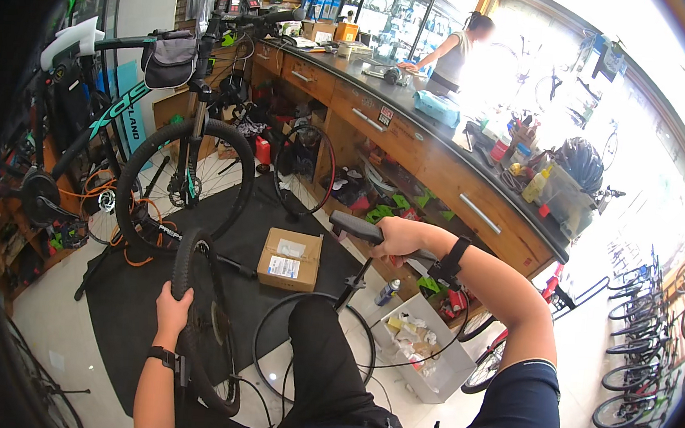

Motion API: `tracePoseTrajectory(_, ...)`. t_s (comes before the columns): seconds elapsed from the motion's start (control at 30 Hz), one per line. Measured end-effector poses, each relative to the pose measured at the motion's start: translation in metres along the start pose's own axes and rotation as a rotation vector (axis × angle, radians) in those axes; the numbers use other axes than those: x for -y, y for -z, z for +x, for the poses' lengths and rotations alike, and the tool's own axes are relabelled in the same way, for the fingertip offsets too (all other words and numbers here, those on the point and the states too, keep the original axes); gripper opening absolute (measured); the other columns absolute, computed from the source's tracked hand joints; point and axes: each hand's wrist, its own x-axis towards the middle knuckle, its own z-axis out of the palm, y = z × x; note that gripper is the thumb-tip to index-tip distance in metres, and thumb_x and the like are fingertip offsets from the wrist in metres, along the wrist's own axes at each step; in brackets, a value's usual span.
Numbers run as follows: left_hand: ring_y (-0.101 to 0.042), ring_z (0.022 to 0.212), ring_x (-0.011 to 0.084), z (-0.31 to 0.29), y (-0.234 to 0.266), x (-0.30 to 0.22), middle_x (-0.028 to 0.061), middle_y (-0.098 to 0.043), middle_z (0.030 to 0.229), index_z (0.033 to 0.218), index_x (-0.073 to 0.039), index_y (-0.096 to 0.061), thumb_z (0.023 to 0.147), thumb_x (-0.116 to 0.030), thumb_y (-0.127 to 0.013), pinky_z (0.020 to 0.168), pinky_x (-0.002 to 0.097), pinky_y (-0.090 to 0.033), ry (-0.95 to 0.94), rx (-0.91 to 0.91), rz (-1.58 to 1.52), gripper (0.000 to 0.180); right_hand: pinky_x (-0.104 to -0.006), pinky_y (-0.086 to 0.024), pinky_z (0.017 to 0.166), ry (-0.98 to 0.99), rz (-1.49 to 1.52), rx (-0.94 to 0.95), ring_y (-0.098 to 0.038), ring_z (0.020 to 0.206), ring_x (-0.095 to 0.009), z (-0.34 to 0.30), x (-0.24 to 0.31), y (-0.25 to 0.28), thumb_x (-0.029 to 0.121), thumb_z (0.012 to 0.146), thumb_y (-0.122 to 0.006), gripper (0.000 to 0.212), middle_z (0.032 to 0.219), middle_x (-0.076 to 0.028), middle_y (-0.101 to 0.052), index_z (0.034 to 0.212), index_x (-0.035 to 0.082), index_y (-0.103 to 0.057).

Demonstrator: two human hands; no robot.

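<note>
My left hand (172,309) is wrapped round the knobby black tyre of a loose bicycle wheel (193,256), which stands upright at the lower left. My right hand (404,237) grips the dark handle of a floor pump (357,229). The pump's thin rod is drawn up out of its black barrel (344,299), beside my knee. The base of the pump is hidden behind my leg. A black hose curves near the wheel's lower side, but its end is not clearly visible. On the floor around the barrel lies a black tyre or hoop (258,342).
A cardboard box (301,247) sits on the black mat (129,311). A grey bin (438,385) with scraps and a spray can (387,292) stand right of the pump. Ahead are a mountain bike (128,193) and a long workbench (432,157). A person (456,56) stands behind the bench.
</note>
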Motion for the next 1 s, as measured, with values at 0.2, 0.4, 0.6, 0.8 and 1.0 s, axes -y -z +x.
tracePoseTrajectory(0.2,-0.069,0.107,0.0391,0.010,-0.012,0.025,0.0289,-0.070,0.111,0.126,0.011,-0.058,0.084,-0.033,-0.078,0.090,0.0423,-0.054,-0.082,-0.082,0.030,0.063,-0.0389,-0.051,0.058,0.035,-0.085,-0.149,-0.061,0.053,-0.022,0.059,-0.056,-0.032,0.041,0.082,-0.073,0.048,0.055,-0.009,-0.060,0.058,0.001,-0.064)
tracePoseTrajectory(0.4,-0.070,0.095,0.0419,-0.006,0.010,0.008,0.0274,-0.071,0.098,0.114,0.007,-0.062,0.085,-0.045,-0.073,0.082,0.0474,-0.055,-0.098,-0.129,0.286,0.061,-0.0328,-0.046,0.044,-0.069,0.347,-0.128,-0.057,0.046,-0.017,0.076,-0.055,-0.092,0.014,0.089,-0.068,0.030,0.059,-0.008,-0.056,0.069,-0.004,-0.054)
tracePoseTrajectory(0.6,-0.069,0.102,0.0411,-0.017,0.027,0.002,0.0288,-0.070,0.106,0.120,0.008,-0.061,0.081,-0.051,-0.077,0.089,0.0444,-0.054,0.068,-0.138,0.523,0.073,-0.0342,-0.046,0.045,-0.090,0.305,-0.208,-0.057,0.046,-0.018,0.113,-0.097,-0.125,0.019,0.086,-0.071,0.030,0.059,-0.009,-0.057,0.080,-0.006,-0.055)
tracePoseTrajectory(0.8,-0.069,0.096,0.0425,-0.025,0.035,0.022,0.0278,-0.070,0.099,0.105,0.006,-0.061,0.075,-0.034,-0.082,0.083,0.0473,-0.055,0.010,-0.086,0.594,0.054,-0.0324,-0.037,0.039,-0.027,0.440,-0.228,-0.048,0.042,-0.014,0.115,-0.104,-0.127,0.016,0.088,-0.068,0.029,0.056,-0.003,-0.049,0.073,0.000,-0.049)
tracePoseTrajectory(1.0,-0.070,0.094,0.0411,-0.012,0.043,0.022,0.0259,-0.071,0.098,0.103,0.005,-0.063,0.077,-0.033,-0.080,0.082,0.0468,-0.055,0.068,-0.011,0.717,0.049,-0.0294,-0.034,0.039,-0.031,0.460,-0.166,-0.046,0.043,-0.011,0.120,-0.107,-0.124,0.018,0.088,-0.070,0.030,0.058,-0.001,-0.047,0.075,0.003,-0.048)
